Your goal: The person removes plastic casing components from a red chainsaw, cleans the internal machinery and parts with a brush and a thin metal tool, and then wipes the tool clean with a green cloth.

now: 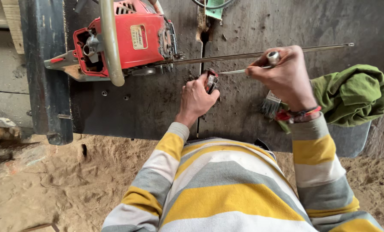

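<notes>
- Setting: dark, scarred metal desk over a sawdust floor; head view looks straight down.
- Left hand: grip closed on a small red-and-black part, held upright against the desk, just below the guide bar.
- Right hand: grip closed on a thin metal tool with a socket-like silver end showing above the fingers; probably a file or wrench, view too coarse to say.
- Key relation: the tool's long axis runs right to left, near level, tip pointing at the red-and-black part and almost touching it. The left hand is nearer the part; the right hand lies to its right.
- Outward: long guide bar lies parallel just above the tool, joined to the red chainsaw body at upper left.
- Brush under the right wrist; green cloth at right.
</notes>
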